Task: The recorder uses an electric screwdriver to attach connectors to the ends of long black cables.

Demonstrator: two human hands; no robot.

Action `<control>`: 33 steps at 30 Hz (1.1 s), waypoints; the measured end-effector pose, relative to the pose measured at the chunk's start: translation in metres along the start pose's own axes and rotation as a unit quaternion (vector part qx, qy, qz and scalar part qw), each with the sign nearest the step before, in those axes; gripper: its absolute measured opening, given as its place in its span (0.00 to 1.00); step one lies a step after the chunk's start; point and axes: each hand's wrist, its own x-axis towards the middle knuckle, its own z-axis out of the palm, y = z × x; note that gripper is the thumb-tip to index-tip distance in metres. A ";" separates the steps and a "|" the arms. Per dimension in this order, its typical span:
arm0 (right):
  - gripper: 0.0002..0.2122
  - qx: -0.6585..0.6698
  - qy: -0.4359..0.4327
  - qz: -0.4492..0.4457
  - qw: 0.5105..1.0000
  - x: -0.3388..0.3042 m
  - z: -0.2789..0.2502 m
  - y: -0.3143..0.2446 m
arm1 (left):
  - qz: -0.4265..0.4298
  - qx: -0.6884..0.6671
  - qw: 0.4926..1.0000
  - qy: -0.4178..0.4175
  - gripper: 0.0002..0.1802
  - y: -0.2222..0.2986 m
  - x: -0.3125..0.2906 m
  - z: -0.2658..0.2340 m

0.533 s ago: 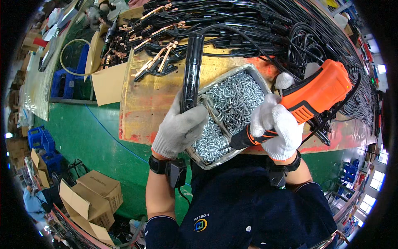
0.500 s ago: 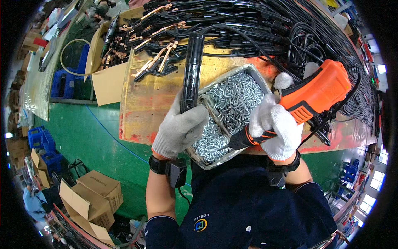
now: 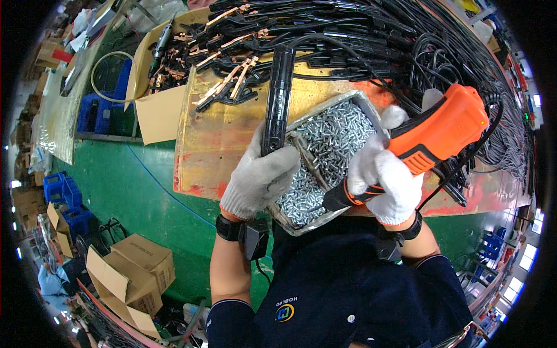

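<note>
My left hand (image 3: 264, 174), in a white knit glove, is closed around the lower end of a black cylindrical handle (image 3: 279, 95). That handle stands nearly upright in the picture, with a black cable leaving its far end. Also gloved, my right hand (image 3: 386, 180) grips an orange and black electric screwdriver (image 3: 438, 130), its dark nose pointing left and down over the near part of a screw tray. Two heaps of small silver screws (image 3: 336, 133) fill this grey tray (image 3: 366, 103), parted by a divider. The driver's bit is hard to make out against the screws.
Black handles with cables and copper-coloured jaws (image 3: 232, 78) lie across the back of the worn worktable (image 3: 203, 145). Coiled cables (image 3: 432, 58) are at the right. An open carton (image 3: 156, 119) of parts stands left; more cardboard boxes (image 3: 136, 261) sit on the green floor.
The whole view has shifted slightly, so the table and tray appear a little further right. Both hands keep their holds; the driver's nose stays over the tray.
</note>
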 end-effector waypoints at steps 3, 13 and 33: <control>0.26 0.034 0.026 -0.009 0.999 0.003 -0.004 -0.010 | -0.011 -0.045 0.999 -0.003 0.28 0.002 0.000 0.000; 0.14 0.057 0.085 -0.035 0.994 0.020 -0.020 -0.008 | -0.011 -0.085 0.996 0.010 0.14 0.006 -0.006 0.007; 0.21 0.061 0.083 -0.031 0.994 0.025 -0.020 -0.015 | 0.012 -0.137 0.990 0.010 0.22 -0.012 -0.033 0.032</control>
